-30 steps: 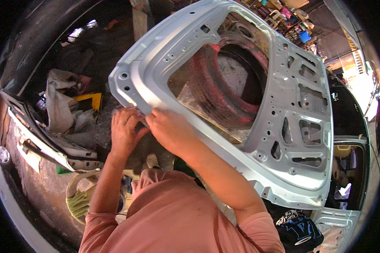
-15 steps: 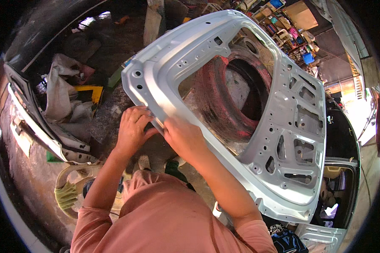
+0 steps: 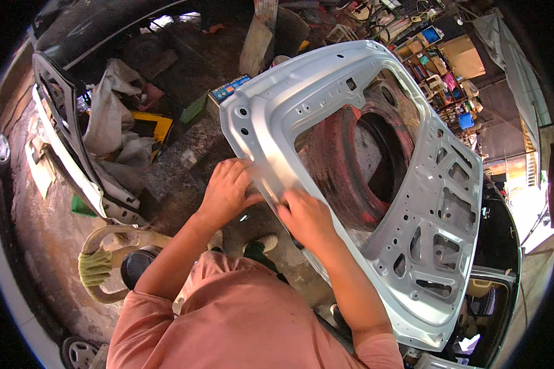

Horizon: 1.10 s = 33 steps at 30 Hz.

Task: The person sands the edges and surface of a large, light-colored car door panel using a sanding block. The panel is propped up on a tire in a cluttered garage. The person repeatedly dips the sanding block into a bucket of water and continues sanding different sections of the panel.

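A silver-grey car tailgate (image 3: 269, 132), with a large window opening and several cut-outs, lies slanting across the middle and right. On its near left edge, my left hand (image 3: 228, 189) rests with fingers curled together over the rim and the thumb stretched toward the right hand. My right hand (image 3: 308, 216) is closed against the same edge, a little nearer to me, its fingers bent down at the frame. Whether anything thin lies under the right fingers is hidden.
Through the window opening shows a worn, reddish tyre (image 3: 332, 157). A blue box (image 3: 231, 89) sits by the tailgate's far left corner. A plastic chair (image 3: 95, 246) with a green cloth and another car panel (image 3: 74, 154) stand at left. Crowded shelves (image 3: 434, 74) fill the far right.
The view has shifted, so the tailgate appears lower and farther right. My right hand has slid slightly toward me along the edge; the left stays at about the same spot.
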Available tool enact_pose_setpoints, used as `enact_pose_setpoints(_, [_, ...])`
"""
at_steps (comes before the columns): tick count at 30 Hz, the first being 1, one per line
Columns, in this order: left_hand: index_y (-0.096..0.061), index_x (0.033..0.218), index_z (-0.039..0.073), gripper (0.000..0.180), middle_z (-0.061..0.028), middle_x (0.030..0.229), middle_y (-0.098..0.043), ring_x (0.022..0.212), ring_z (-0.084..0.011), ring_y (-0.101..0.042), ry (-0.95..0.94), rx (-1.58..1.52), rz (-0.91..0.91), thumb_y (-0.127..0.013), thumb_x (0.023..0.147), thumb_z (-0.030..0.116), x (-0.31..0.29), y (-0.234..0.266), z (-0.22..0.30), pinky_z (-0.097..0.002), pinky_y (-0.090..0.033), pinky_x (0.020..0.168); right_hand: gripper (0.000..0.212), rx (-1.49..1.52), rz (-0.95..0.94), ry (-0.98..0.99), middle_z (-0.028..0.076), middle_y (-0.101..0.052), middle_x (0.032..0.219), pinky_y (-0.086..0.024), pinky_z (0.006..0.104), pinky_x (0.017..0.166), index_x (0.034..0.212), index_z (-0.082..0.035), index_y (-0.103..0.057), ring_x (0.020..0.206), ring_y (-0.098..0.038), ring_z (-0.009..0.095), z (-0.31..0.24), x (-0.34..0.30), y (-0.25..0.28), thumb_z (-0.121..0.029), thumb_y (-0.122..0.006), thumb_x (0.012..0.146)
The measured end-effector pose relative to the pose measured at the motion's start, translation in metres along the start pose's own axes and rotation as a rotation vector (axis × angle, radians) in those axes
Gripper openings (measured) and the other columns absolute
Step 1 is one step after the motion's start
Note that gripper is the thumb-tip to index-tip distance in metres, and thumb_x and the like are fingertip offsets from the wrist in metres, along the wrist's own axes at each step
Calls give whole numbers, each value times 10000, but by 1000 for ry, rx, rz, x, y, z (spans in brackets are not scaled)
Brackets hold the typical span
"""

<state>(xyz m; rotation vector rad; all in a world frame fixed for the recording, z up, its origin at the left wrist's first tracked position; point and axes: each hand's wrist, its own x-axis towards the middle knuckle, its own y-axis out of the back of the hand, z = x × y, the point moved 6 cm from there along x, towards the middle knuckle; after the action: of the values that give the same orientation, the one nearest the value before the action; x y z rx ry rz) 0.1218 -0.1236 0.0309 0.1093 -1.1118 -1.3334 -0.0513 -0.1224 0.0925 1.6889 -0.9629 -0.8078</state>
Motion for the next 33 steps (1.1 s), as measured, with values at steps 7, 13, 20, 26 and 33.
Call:
enact_pose_setpoints(7, [-469, 1506, 105, 997, -108, 1234, -643, 1197, -357, -581, 89, 0, -77, -941, 651, 310, 3, 3, 0, -491, -448, 1049, 181, -15, 28, 8, 153, -694, 949, -558, 534, 777, 989, -49, -611, 916, -694, 399, -21, 49, -3, -178, -710, 908])
enact_pose_setpoints(13, [-430, 1548, 80, 1066, -101, 1195, -656, 1159, -338, -584, 108, -24, -74, -953, 637, 267, 0, -3, -4, -476, -453, 1045, 164, 78, -99, -111, 132, -683, 928, -555, 511, 753, 953, -64, -599, 881, -695, 377, 25, -77, 12, -186, -704, 922])
enact_pose_setpoints(20, [-415, 1557, 73, 1086, -111, 1188, -661, 1132, -346, -595, 106, -26, -82, -956, 628, 227, 3, 0, 0, -478, -460, 1031, 155, 91, -82, -36, 153, -683, 937, -552, 519, 764, 952, -49, -597, 883, -687, 400, 14, -41, 9, -186, -667, 939])
enact_pose_setpoints(26, [-397, 1580, 77, 1047, -145, 1205, -624, 1149, -347, -582, 102, -2, -65, -911, 700, 316, 2, 0, 3, -452, -471, 1014, 155, 70, 59, 19, 204, -708, 985, -549, 559, 792, 999, -38, -631, 913, -694, 441, -18, 64, -5, -174, -652, 927])
enact_pose_setpoints(33, [-578, 1400, 97, 840, -101, 1256, -633, 1220, -342, -582, 47, 46, -43, -939, 656, 238, -1, 2, 0, -518, -437, 1067, 163, -15, -117, -38, 156, -694, 960, -551, 538, 767, 988, -63, -616, 898, -692, 405, 10, -28, 1, -206, -680, 943])
